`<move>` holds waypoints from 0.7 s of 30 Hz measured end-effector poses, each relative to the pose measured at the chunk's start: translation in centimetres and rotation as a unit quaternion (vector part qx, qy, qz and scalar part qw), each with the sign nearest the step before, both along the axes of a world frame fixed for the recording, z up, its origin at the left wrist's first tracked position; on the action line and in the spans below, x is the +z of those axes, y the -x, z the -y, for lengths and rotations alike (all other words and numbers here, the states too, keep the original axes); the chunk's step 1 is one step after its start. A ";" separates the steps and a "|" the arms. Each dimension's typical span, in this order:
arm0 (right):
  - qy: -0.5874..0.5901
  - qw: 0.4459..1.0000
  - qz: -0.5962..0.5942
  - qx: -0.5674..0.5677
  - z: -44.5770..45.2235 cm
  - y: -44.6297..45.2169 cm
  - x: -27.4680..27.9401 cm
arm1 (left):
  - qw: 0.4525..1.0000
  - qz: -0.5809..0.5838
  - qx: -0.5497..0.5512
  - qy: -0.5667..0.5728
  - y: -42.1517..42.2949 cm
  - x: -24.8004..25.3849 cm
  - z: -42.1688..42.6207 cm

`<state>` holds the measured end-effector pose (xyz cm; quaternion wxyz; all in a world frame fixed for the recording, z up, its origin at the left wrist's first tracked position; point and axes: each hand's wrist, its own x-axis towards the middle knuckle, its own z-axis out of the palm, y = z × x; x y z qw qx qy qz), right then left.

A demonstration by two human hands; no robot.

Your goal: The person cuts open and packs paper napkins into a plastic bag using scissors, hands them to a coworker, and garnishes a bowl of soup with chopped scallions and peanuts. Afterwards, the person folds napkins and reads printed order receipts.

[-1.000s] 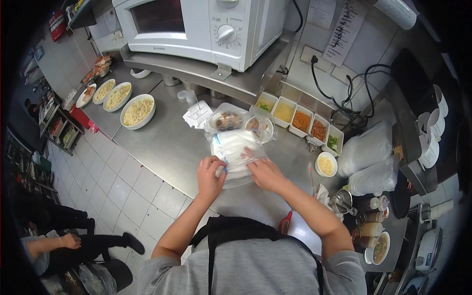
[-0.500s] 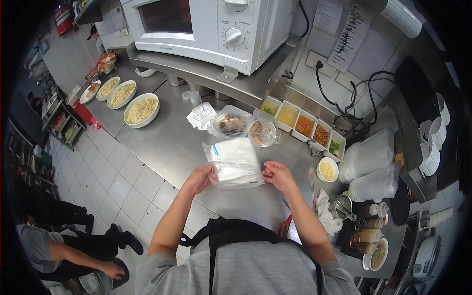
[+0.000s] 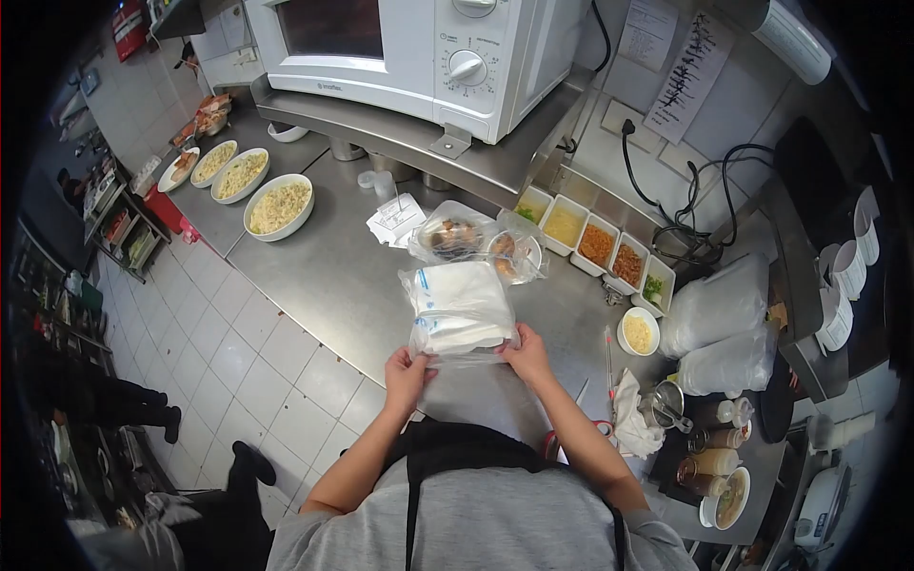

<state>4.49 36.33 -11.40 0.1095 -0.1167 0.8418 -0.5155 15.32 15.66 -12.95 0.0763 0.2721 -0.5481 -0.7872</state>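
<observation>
A clear plastic bag (image 3: 462,314) with a white, folded-looking bundle and blue print lies on the steel counter in front of me. My left hand (image 3: 407,381) pinches its near left corner. At the near right corner, my right hand (image 3: 526,355) has thumb and fingers closed on the plastic. Just beyond the bag sit a bag-wrapped container of dark food (image 3: 451,236) and a wrapped round tub (image 3: 512,255). What exactly the white bundle is, I cannot make out.
Bowls of rice (image 3: 280,207) line the counter's left side. Topping trays (image 3: 597,244) stand along the back right, near a small bowl (image 3: 638,330). A microwave (image 3: 400,62) sits on a raised shelf. Scissors (image 3: 550,443) lie by my right forearm; sauce bottles (image 3: 714,462) stand right.
Both hands have drawn closer together and now grip the bag's near edge, my left one lower than before. The co-worker at lower left has shifted away from the counter.
</observation>
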 end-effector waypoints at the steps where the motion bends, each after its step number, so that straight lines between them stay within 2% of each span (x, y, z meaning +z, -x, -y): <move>1: 0.091 0.994 0.057 -0.007 -0.1 0.1 -0.5 | 1.000 0.001 0.001 -0.002 0.1 0.5 0.2; 2: 0.182 0.977 0.113 -0.013 -0.1 0.2 -0.7 | 0.999 -0.019 0.009 -0.048 0.3 1.5 0.4; 3: 0.180 0.977 0.115 -0.012 -0.4 0.4 -0.7 | 0.995 -0.038 0.018 -0.092 0.3 2.4 0.7; 5: 0.261 0.941 0.214 -0.005 -1.0 1.3 -0.4 | 0.990 -0.040 0.013 -0.135 0.7 2.7 2.1; 6: 0.262 0.941 0.215 -0.005 -0.9 1.7 -0.3 | 0.976 -0.102 -0.031 -0.191 1.2 1.7 2.9; 7: 0.322 0.906 0.274 -0.010 -0.9 2.1 -0.5 | 0.952 -0.163 -0.076 -0.246 1.8 0.1 3.8; 8: 0.380 0.864 0.329 -0.014 -1.0 2.3 -0.6 | 0.898 -0.177 -0.136 -0.378 2.9 -3.6 5.2; 9: 0.380 0.865 0.327 -0.013 -0.9 2.4 -0.6 | 0.898 -0.179 -0.137 -0.378 3.4 -4.1 5.2; 11: 0.485 0.766 0.423 0.001 -0.2 2.4 -1.0 | 0.897 -0.118 -0.126 -0.407 4.0 -4.8 5.3; 12: 0.486 0.767 0.419 0.002 -0.1 2.4 -1.2 | 0.839 -0.221 -0.258 -0.425 4.7 -6.5 6.5; 13: 0.457 0.804 0.380 -0.008 -0.2 2.5 -1.5 | 0.837 -0.224 -0.263 -0.423 4.7 -5.3 6.1; 14: 0.424 0.839 0.340 -0.020 -0.3 2.9 -1.7 | 0.925 -0.205 -0.180 -0.264 4.1 -2.7 5.3; 15: 0.425 0.839 0.338 -0.021 -0.3 2.9 -1.3 | 0.976 -0.176 -0.087 -0.095 3.6 -0.6 4.6; 16: 0.298 0.949 0.102 -0.020 -0.2 2.4 -0.5 | 0.976 -0.175 -0.088 -0.095 3.3 0.5 4.0; 17: 0.145 0.979 -0.140 -0.017 -0.2 1.8 0.5 | 0.971 -0.230 -0.023 0.063 3.1 1.3 3.5; 18: 0.144 0.980 -0.137 -0.017 -0.3 1.5 1.6 | 0.935 -0.276 0.042 0.219 2.7 2.0 3.2; 19: 0.098 0.960 -0.260 0.031 -0.3 1.5 3.2 | 0.936 -0.271 0.042 0.219 2.2 2.7 3.5; 20: 0.051 0.920 -0.381 0.080 -0.4 1.6 3.9 | 0.905 -0.277 0.003 0.323 2.1 3.5 4.1; 21: 0.052 0.919 -0.381 0.080 -0.6 1.7 3.7 | 0.861 -0.282 -0.036 0.422 2.2 4.0 4.8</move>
